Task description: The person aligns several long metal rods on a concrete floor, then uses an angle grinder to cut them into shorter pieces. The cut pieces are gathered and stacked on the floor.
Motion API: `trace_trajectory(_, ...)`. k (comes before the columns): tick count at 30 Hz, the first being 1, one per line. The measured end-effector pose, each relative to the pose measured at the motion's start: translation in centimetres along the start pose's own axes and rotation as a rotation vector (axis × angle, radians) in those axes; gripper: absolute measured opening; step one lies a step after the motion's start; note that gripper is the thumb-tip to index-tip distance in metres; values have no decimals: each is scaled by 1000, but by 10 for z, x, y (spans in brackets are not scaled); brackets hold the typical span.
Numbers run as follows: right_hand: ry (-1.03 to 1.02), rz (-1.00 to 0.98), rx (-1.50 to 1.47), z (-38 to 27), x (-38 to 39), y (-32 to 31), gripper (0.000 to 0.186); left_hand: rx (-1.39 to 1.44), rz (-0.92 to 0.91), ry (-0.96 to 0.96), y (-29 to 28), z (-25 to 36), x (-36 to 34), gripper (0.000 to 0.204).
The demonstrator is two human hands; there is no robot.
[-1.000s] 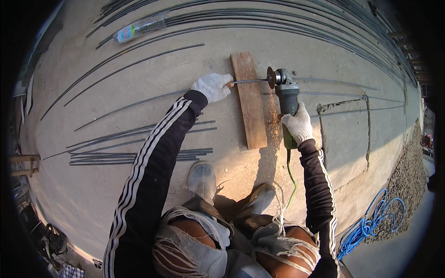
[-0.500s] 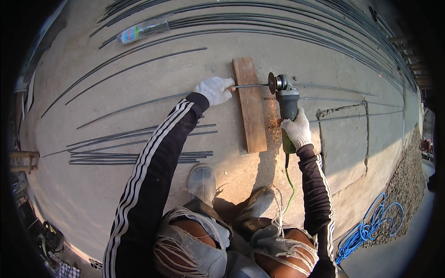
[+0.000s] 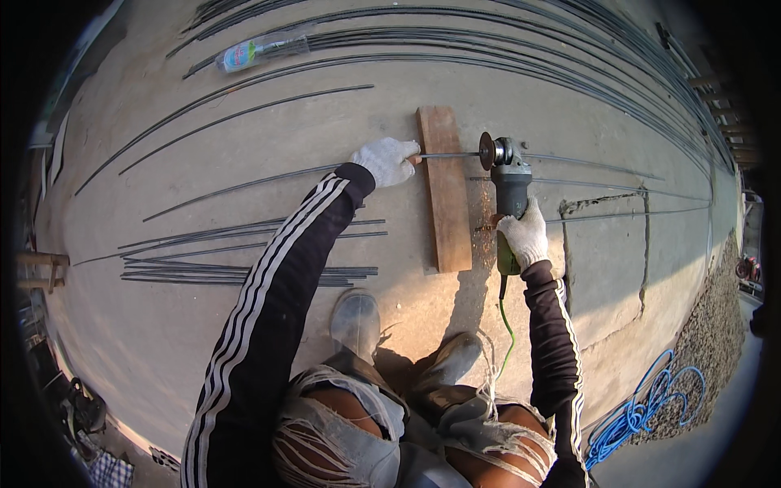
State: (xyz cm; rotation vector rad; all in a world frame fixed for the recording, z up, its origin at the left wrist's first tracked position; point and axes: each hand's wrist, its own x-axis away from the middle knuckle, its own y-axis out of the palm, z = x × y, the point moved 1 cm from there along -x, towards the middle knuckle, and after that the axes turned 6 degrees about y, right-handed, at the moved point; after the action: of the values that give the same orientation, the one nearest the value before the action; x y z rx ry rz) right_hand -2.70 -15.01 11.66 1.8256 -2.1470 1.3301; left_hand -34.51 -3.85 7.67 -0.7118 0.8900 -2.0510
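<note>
Across the reddish-brown rectangular wooden plank (image 3: 446, 215), which lies on the grey concrete floor (image 3: 399, 110), the thin dark-grey metal rod (image 3: 453, 154) is held up to the thin brown cutting disc (image 3: 486, 151) of the dark-grey and green angle grinder (image 3: 512, 193). Compared with a half-second ago, the stream of orange sparks (image 3: 486, 199) is thinner and dimmer; rod, disc and plank otherwise keep their relative positions. This suggests that the disc is still engaged, with lighter contact. The white-gloved left hand (image 3: 385, 161) is closed around the rod just left of the plank. The white-gloved right hand (image 3: 525, 233) is wrapped around the grinder body. The rod's long axis runs left to right, crosswise to the plank, its visible span pointing right into the disc; whether it continues beyond the disc cannot be determined. The grinder's long axis runs away from the person, head foremost, and the disc stands crosswise to the rod.
</note>
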Motion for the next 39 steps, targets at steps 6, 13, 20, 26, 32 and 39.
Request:
trace_trajectory(6,-122,59,65,1,1,-1,46,-55,45,75,0,-2,2,25)
trace_trajectory(13,-44,94,-136,32,6,6,48,-103,3,84,0,-7,2,34)
trace_trajectory(20,-34,81,-499,52,26,-21,49,-117,103,166,-35,-36,44,32)
trace_trajectory(26,-41,99,-563,71,46,-30,59,-304,82,8,-60,-109,130,23)
trace_trajectory(32,31,143,-613,97,66,-41,77,-612,209,1,-85,-133,179,20)
trace_trajectory(39,73,240,-649,109,86,-53,68,-301,394,349,-24,0,-7,23)
